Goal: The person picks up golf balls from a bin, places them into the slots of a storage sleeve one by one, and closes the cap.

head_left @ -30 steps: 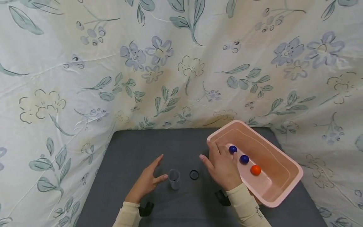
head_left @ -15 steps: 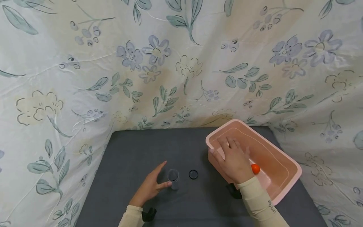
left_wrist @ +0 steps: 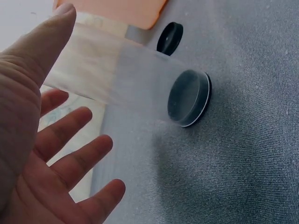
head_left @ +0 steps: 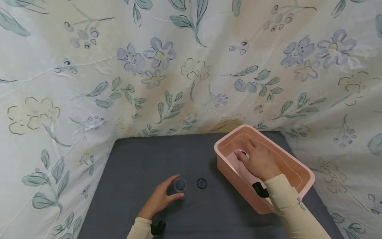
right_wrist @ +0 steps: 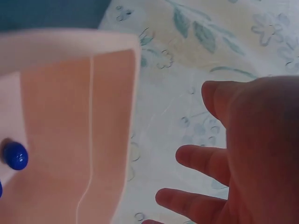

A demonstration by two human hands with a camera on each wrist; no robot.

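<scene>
A clear plastic tube (head_left: pixel 180 185) with a dark base stands upright on the dark table. My left hand (head_left: pixel 161 197) is spread around its left side, thumb in front; in the left wrist view the fingers (left_wrist: pixel 77 161) are apart and not closed on it. Just right of the tube lies a round black cap (head_left: pixel 201 183). My right hand (head_left: pixel 259 162) reaches over the pink bin (head_left: pixel 238 189), hiding most of its contents. Part of a blue ball (head_left: pixel 243 153) shows beside the thumb. In the right wrist view the fingers (right_wrist: pixel 203 161) are extended with nothing between them, and a blue ball (right_wrist: pixel 16 156) lies in the bin.
The bin's high walls stand at the table's right side. A floral cloth (head_left: pixel 194 69) hangs behind the table (head_left: pixel 155 156) and along both sides. Both sleeves carry dark wrist-worn devices.
My right hand has moved right and in over the bin, now covering the orange ball and one blue ball. My left hand has come in closer around the tube.
</scene>
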